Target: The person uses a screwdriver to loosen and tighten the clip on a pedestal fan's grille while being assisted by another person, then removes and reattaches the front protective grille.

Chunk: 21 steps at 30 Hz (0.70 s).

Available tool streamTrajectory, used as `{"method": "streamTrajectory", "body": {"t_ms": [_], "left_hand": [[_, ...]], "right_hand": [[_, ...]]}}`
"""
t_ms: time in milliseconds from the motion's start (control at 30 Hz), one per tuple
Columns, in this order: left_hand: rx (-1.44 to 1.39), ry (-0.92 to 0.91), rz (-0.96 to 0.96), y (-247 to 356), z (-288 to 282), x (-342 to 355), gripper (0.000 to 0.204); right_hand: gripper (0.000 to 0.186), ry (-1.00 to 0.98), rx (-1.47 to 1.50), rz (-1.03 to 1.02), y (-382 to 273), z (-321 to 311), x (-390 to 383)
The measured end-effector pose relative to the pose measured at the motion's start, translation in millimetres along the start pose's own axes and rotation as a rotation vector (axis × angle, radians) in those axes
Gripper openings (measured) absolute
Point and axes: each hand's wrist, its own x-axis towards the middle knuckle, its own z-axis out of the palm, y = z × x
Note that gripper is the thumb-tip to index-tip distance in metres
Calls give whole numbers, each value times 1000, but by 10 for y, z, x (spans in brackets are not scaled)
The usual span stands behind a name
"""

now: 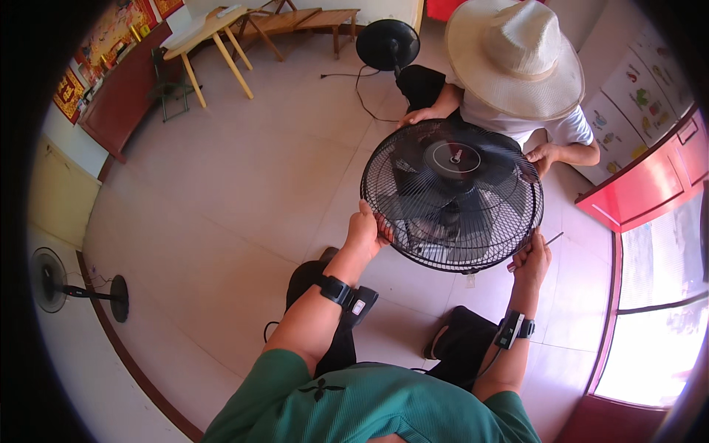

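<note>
A round black fan head (473, 199), with its wire grille and dark blades, is held up between me and a co-worker. Its near left rim is gripped by my left hand (365, 230), fingers curled round the wires. My right hand (533, 258) is closed on a screwdriver (554, 238) at the near right rim; the thin shaft sticks out past my fingers. On the far side, the co-worker's two hands, one at the left (421, 115) and one at the right (545, 156), support the grille.
The co-worker in a wide-brimmed hat (517, 55) is close opposite me. Behind stands a round black fan base (388, 44) with a trailing cord. Another fan (81, 290) is by the left wall. A wooden table (210, 33) stands far left, and a red door (657, 177) at right.
</note>
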Motion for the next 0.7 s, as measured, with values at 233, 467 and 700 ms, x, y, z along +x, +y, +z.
{"method": "streamTrajectory", "body": {"t_ms": [233,467,700], "left_hand": [[53,47,-28,-11,-9,110,56],[76,77,-28,-47,21,124,52],[117,42,34,-74,29,103,57]], "right_hand": [[32,74,-64,4,76,91,19],[34,55,-91,-24,104,37,36],[35,78,-90,-20,96,47,-8]]}}
